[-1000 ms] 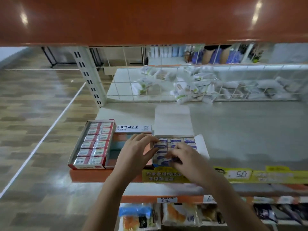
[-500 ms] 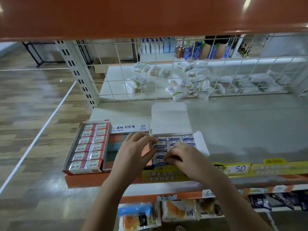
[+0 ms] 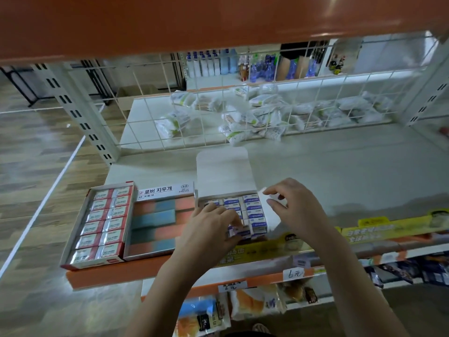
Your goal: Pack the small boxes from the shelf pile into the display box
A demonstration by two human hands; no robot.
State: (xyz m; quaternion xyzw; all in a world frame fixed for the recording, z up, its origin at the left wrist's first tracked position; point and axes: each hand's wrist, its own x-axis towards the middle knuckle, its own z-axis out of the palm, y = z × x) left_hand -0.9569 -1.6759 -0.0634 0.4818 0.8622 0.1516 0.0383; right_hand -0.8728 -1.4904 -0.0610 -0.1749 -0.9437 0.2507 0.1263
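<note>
Hands first: my left hand [image 3: 211,233] lies over the front left part of the display box [image 3: 252,190], its fingers curled down onto a small box [image 3: 237,231] in the front row and pinching it. My right hand [image 3: 295,210] is at the box's right side, thumb and fingers pinching the white side flap [image 3: 268,210]. I see the display box sitting at the front edge of the shelf [image 3: 340,171], near its middle, with its white lid [image 3: 224,170] folded back and standing open toward the rear. Inside it, rows of small boxes [image 3: 252,206] with blue and white labels lie packed side by side. Touching its left wall is a tray of pink and blue blocks [image 3: 155,221] with a Korean label along its back wall, and left of that, at the shelf's front left corner, a red carton [image 3: 99,223] holding two columns of red and white packs. Along the shelf's back edge stands a wire grid [image 3: 243,113]; behind it lie loose white packets [image 3: 257,113]. Yellow price strips [image 3: 379,231] run along the front edge at the right.
</note>
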